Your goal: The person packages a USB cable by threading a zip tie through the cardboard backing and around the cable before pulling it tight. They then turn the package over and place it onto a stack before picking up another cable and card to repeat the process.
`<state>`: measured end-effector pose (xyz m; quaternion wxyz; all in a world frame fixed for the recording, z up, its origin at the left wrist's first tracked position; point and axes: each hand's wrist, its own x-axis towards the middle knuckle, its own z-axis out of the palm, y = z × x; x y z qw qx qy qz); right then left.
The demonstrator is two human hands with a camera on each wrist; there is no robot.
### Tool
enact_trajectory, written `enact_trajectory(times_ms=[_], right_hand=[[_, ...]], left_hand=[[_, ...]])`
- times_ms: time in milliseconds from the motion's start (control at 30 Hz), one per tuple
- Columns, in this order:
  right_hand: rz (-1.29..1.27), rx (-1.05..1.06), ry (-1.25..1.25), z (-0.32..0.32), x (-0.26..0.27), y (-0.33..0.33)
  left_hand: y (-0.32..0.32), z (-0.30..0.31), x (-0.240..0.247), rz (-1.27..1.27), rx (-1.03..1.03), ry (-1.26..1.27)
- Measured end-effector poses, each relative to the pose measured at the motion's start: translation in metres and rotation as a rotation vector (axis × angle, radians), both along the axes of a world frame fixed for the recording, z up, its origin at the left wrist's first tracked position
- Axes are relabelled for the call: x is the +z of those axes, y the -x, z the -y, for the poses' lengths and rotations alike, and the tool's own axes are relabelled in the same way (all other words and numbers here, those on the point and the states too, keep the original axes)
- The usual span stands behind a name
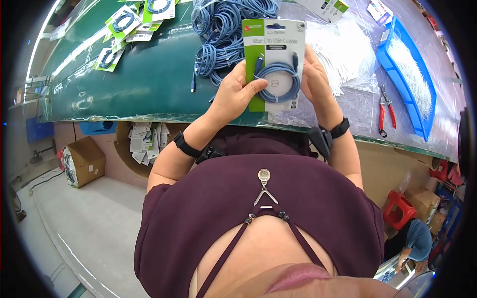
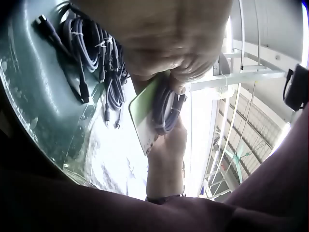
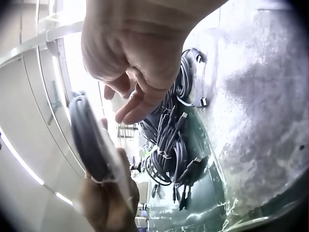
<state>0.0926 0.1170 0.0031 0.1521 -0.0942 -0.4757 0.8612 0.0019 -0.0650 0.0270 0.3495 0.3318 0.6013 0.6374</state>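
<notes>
In the head view, a green and white USB-C cable card [image 1: 256, 42] faces me, with a coiled blue cable [image 1: 278, 65] on its front. My left hand [image 1: 232, 95] grips the card by its left edge, thumb across the front beside the coil. At the card's right edge is my right hand [image 1: 316, 79]. The right wrist view shows this right hand [image 3: 137, 53] with fingers loosely bent and apart from the card [image 3: 116, 162], holding nothing. Blue cable bundles [image 1: 218, 54] lie on the table behind the card.
Finished cable cards [image 1: 124, 22] lie at the far left of the green table [image 1: 159, 84]. White ties [image 1: 343, 49] spread on the right, near red-handled pliers [image 1: 386, 109] and a blue tray [image 1: 395, 69]. A box of cards [image 1: 149, 139] stands below the table edge.
</notes>
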Motion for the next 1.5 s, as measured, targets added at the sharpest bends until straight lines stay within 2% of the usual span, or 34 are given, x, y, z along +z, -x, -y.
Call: enact_trajectory(times_ms=[67,100,167,200,300,333,433,467,567,600,733,833,867,967,1167,1267,1500], right_hand=[[-0.005,0.035,0.06,-0.013,-0.01,-0.002],[-0.01,0.14,-0.019,-0.02,-0.016,-0.002],[-0.028,0.35,-0.174,-0.027,-0.022,0.0],[-0.026,0.348,-0.17,-0.025,-0.024,-0.002],[-0.007,0.231,-0.412,-0.016,-0.019,-0.004],[-0.003,0.23,-0.405,-0.016,-0.017,-0.005],[0.009,0.3,-0.762,-0.015,-0.014,-0.007],[0.012,0.308,-0.753,-0.013,-0.017,-0.008],[0.115,0.479,-0.262,-0.01,-0.029,-0.008],[0.119,0.484,-0.258,-0.009,-0.03,-0.008],[0.127,0.588,-0.282,0.001,-0.03,-0.003],[0.045,0.484,-0.536,0.01,-0.018,-0.008],[0.045,0.49,-0.53,0.012,-0.02,-0.008],[-0.063,0.441,-0.724,0.015,-0.025,-0.012],[-0.043,0.449,-0.785,0.017,-0.036,-0.016],[-0.005,0.414,-0.823,0.022,-0.044,-0.019],[0.088,0.373,-0.635,0.023,-0.07,-0.018]], left_hand=[[-0.008,-0.003,0.011,0.177,-0.018,-0.15],[-0.01,-0.003,0.013,0.267,-0.024,-0.224],[-0.007,0.002,0.01,0.254,-0.028,-0.188],[-0.003,0.006,0.008,0.234,-0.031,-0.161],[-0.005,0.01,0.005,0.223,-0.056,-0.14],[-0.008,0.012,0.004,0.232,-0.076,-0.147],[-0.009,0.019,0.0,0.254,-0.099,-0.11],[-0.008,0.023,-0.002,0.26,-0.101,-0.075],[-0.012,0.029,-0.001,0.301,-0.099,-0.03],[-0.015,0.029,0.0,0.332,-0.101,-0.025],[-0.018,0.038,-0.001,0.372,-0.057,0.056],[-0.019,0.043,-0.004,0.363,-0.022,0.077],[-0.019,0.044,-0.006,0.345,-0.013,0.058],[-0.02,0.049,-0.008,0.383,0.0,0.075],[-0.026,0.046,-0.009,0.575,-0.025,0.116],[-0.027,0.046,-0.011,0.52,-0.009,0.146],[-0.027,0.047,-0.018,0.509,0.017,0.15]])
